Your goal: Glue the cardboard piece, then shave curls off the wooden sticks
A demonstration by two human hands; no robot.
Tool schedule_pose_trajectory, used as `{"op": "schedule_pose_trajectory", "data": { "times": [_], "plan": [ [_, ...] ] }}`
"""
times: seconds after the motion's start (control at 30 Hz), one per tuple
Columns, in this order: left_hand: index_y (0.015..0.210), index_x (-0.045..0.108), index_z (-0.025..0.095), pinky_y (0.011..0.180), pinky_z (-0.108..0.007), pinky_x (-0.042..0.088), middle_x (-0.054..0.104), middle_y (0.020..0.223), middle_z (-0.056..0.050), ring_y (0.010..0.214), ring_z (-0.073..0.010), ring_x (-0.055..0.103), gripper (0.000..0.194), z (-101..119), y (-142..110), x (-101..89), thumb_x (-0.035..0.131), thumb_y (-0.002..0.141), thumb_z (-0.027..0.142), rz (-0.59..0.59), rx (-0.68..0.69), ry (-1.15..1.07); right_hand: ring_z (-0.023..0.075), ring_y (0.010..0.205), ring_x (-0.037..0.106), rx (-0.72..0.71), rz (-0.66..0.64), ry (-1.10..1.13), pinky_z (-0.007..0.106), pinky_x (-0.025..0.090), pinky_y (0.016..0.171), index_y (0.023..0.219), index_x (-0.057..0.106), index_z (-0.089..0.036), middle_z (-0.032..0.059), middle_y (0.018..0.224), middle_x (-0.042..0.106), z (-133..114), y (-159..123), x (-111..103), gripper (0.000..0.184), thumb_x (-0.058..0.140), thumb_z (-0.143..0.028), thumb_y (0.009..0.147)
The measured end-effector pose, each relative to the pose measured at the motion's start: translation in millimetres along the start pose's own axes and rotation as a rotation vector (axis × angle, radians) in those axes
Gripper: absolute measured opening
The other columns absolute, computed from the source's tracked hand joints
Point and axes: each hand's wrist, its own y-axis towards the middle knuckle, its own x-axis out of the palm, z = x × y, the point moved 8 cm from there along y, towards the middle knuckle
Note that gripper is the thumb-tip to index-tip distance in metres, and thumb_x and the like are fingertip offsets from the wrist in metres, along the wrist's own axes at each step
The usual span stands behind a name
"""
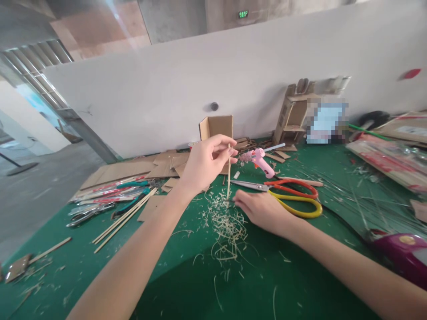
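Pinched upright between the thumb and fingers of my left hand (209, 161) is a thin wooden stick (228, 180). Its lower end reaches down to a pile of pale wood shavings (229, 235) on the green tabletop. Close beside that lower end, my right hand (258, 211) is closed, fingers curled; what it holds, if anything, is hidden. Large scissors (293, 191) with orange and yellow handles lie just beyond my right hand. Behind them rests a pink glue gun (258, 161) with a glue stick in its back.
Several wooden sticks (125, 215) and packaged tools (110, 198) lie at left, near flat cardboard pieces (123, 171). A cardboard structure (291, 113) stands against the white wall. Plastic-wrapped packs (387, 162) and a purple object (402, 253) are at right, with a black cord.
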Motion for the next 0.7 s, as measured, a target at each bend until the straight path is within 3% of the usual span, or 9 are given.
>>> {"op": "schedule_pose_trajectory", "data": {
  "times": [0.1, 0.23, 0.33, 0.5, 0.7],
  "plan": [
    [0.098, 0.054, 0.02, 0.07, -0.021, 0.055, 0.066, 0.092, -0.002, 0.08, -0.0135, 0.066, 0.015, -0.2, -0.3, -2.1, 0.045, 0.086, 0.023, -0.002, -0.005, 0.021, 0.0132, 0.06, 0.057, 0.029, 0.141, 0.031, 0.024, 0.031, 0.051, 0.094, 0.051, -0.019, 0.0031, 0.077, 0.064, 4.7, 0.5, -9.9, 0.021, 0.032, -0.03, 0.091],
    [0.1, 0.053, 0.019, 0.069, -0.021, 0.055, 0.066, 0.093, -0.003, 0.079, -0.0131, 0.066, 0.016, 0.4, -0.6, -2.5, 0.043, 0.087, 0.022, -0.011, -0.007, 0.03, 0.0147, 0.058, 0.057, 0.071, 0.275, -0.018, 0.025, 0.032, 0.05, 0.095, 0.051, -0.018, 0.0042, 0.075, 0.065, 10.9, 2.8, -30.5, 0.024, 0.032, -0.032, 0.091],
    [0.099, 0.053, 0.019, 0.07, -0.022, 0.055, 0.066, 0.093, -0.003, 0.079, -0.0131, 0.065, 0.016, 0.0, -0.2, -1.6, 0.043, 0.087, 0.022, -0.012, 0.001, 0.018, 0.0143, 0.056, 0.056, 0.09, 0.254, -0.06, 0.025, 0.031, 0.049, 0.095, 0.052, -0.017, 0.0052, 0.074, 0.064, 9.9, 3.8, -30.8, 0.027, 0.03, -0.033, 0.091],
    [0.098, 0.054, 0.019, 0.069, -0.022, 0.055, 0.066, 0.092, -0.004, 0.079, -0.0137, 0.066, 0.016, -6.6, 1.0, -3.6, 0.044, 0.087, 0.022, 0.006, -0.017, 0.012, 0.0125, 0.055, 0.053, -0.001, 0.099, -0.127, 0.025, 0.026, 0.049, 0.09, 0.055, -0.018, 0.004, 0.071, 0.063, -0.3, 2.1, -5.7, 0.024, 0.032, -0.027, 0.09],
    [0.099, 0.054, 0.02, 0.068, -0.023, 0.055, 0.066, 0.093, -0.003, 0.081, -0.014, 0.065, 0.016, -6.0, 0.6, -1.7, 0.043, 0.087, 0.023, -0.006, -0.016, 0.007, 0.0125, 0.053, 0.053, 0.085, 0.211, -0.098, 0.024, 0.023, 0.047, 0.095, 0.052, -0.018, 0.0037, 0.074, 0.065, 8.2, 2.8, -20.0, 0.026, 0.031, -0.032, 0.091]
  ]
}}
